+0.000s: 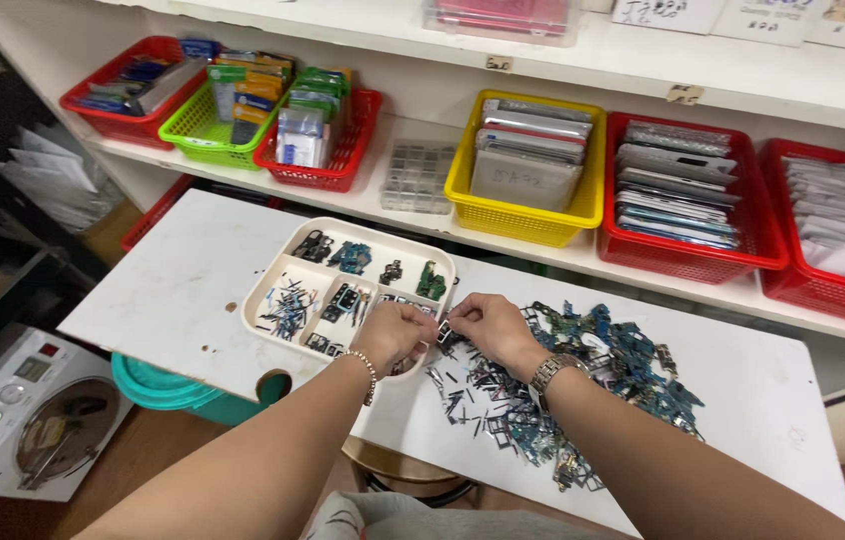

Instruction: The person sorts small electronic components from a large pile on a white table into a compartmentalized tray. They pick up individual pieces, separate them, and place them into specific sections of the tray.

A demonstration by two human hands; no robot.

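Both hands meet near the middle of the white table [173, 290], just beyond its front edge. The left hand [395, 335] and right hand [488, 325] pinch one small dark part [443, 331] between narrowed fingertips, right beside the rim of the cream sectioned tray [278, 270]. A loose heap of thin metal and blue-green circuit scraps [583, 380] sprawls to the right, crowding that side; the table's left stretch lies bare, with a round hole [273, 385] at its edge. Ribbed plastic baskets line the shelf [413, 215] behind, including a yellow basket [528, 215].
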